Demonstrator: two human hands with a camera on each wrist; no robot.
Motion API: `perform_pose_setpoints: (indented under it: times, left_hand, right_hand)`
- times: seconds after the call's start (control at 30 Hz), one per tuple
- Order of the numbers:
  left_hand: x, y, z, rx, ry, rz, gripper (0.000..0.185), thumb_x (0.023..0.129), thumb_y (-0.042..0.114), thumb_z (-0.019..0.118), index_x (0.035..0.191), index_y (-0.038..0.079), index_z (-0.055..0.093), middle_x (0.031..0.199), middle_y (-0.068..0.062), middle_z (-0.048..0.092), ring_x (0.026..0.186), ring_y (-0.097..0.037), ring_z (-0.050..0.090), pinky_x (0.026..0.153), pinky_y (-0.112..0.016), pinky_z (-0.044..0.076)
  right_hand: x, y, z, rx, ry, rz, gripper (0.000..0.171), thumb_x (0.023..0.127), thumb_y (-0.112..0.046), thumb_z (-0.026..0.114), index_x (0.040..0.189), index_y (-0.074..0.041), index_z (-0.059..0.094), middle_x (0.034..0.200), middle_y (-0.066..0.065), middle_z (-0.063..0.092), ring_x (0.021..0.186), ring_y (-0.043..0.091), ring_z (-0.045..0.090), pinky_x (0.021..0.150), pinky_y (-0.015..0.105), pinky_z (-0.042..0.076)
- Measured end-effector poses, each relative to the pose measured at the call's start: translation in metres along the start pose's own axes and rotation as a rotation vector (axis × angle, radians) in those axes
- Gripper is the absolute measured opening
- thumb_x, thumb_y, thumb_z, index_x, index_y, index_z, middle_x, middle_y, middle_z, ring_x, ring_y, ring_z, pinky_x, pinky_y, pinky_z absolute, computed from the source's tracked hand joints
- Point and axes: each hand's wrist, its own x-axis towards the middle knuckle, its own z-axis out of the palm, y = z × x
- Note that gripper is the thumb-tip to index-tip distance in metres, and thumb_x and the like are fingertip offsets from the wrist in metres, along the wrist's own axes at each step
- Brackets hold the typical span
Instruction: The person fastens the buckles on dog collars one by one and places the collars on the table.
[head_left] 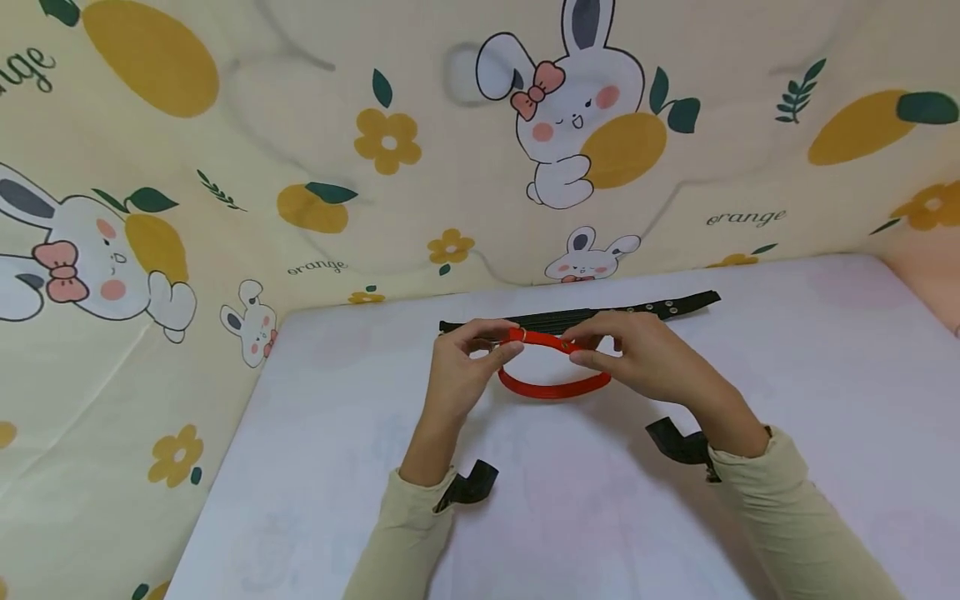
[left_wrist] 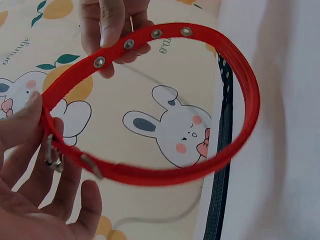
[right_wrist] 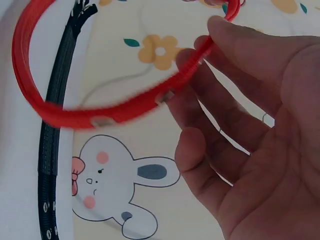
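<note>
Pinching the red collar (head_left: 555,390) in the fingers of left hand (head_left: 461,375) and right hand (head_left: 641,354), apparently adjusting the buckle (left_wrist: 56,162), likely needing strap alignment next.

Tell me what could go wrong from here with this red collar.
The red collar could slip, since the left hand and right hand only pinch it above the table.
Several eyelets line it, so the buckle might get fastened at the wrong one.
The black strap lies just behind; lowering the collar there might nudge it.
</note>
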Motion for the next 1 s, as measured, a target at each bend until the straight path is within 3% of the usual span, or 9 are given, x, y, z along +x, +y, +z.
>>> perform_pose_setpoints:
  times: [0.13, 0.4, 0.63, 0.8, 0.87, 1.0]
  left_hand:
    - [-0.003, -0.002, 0.000, 0.001, -0.016, 0.008, 0.024, 0.084, 0.013, 0.080, 0.107, 0.010, 0.076, 0.104, -0.010, 0.075, 0.093, -0.021, 0.064, 0.075, -0.028, 0.056]
    - [0.001, -0.005, 0.002, -0.035, -0.030, 0.042, 0.023, 0.085, 0.012, 0.080, 0.107, 0.008, 0.074, 0.102, -0.011, 0.074, 0.091, -0.019, 0.067, 0.083, -0.029, 0.055]
    - [0.001, -0.003, 0.000, -0.057, -0.048, 0.039, 0.023, 0.084, 0.008, 0.079, 0.106, 0.007, 0.074, 0.098, -0.013, 0.073, 0.090, -0.017, 0.067, 0.085, -0.033, 0.054]
    - [0.000, -0.002, 0.001, -0.052, -0.075, 0.058, 0.022, 0.083, 0.008, 0.080, 0.105, 0.006, 0.075, 0.099, -0.012, 0.074, 0.091, -0.016, 0.066, 0.082, -0.032, 0.054]
    - [-0.001, -0.001, 0.003, -0.062, -0.075, 0.049, 0.029, 0.083, 0.008, 0.081, 0.111, 0.007, 0.073, 0.099, -0.013, 0.074, 0.091, -0.016, 0.066, 0.081, -0.031, 0.053]
    - [-0.003, 0.000, 0.007, -0.081, -0.012, -0.008, 0.059, 0.079, 0.012, 0.084, 0.134, 0.016, 0.061, 0.095, -0.014, 0.075, 0.085, -0.015, 0.066, 0.075, -0.028, 0.052]
  right_hand:
    - [-0.002, -0.003, 0.002, 0.006, 0.049, -0.027, 0.024, 0.090, -0.025, 0.075, 0.114, -0.020, 0.074, 0.096, -0.009, 0.072, 0.091, 0.009, 0.061, 0.078, 0.036, 0.051]
    - [0.000, -0.008, 0.001, 0.007, 0.144, -0.055, 0.027, 0.087, -0.018, 0.078, 0.113, -0.021, 0.076, 0.097, -0.006, 0.070, 0.080, 0.013, 0.055, 0.065, 0.025, 0.049]
    - [0.003, -0.012, 0.008, 0.017, 0.166, -0.059, 0.028, 0.083, -0.018, 0.080, 0.112, -0.020, 0.077, 0.095, -0.005, 0.070, 0.080, 0.012, 0.057, 0.065, 0.024, 0.050]
    - [0.003, -0.016, 0.012, 0.016, 0.190, -0.108, 0.029, 0.081, -0.020, 0.082, 0.110, -0.021, 0.077, 0.092, -0.010, 0.072, 0.077, 0.008, 0.057, 0.065, 0.023, 0.049]
    - [0.003, -0.017, 0.014, 0.027, 0.193, -0.123, 0.029, 0.082, -0.019, 0.082, 0.110, -0.020, 0.076, 0.091, -0.010, 0.072, 0.079, 0.006, 0.059, 0.066, 0.023, 0.051]
    - [0.003, -0.020, 0.020, 0.074, 0.174, -0.115, 0.035, 0.086, -0.017, 0.078, 0.119, -0.020, 0.068, 0.091, -0.008, 0.071, 0.086, 0.006, 0.062, 0.071, 0.025, 0.054]
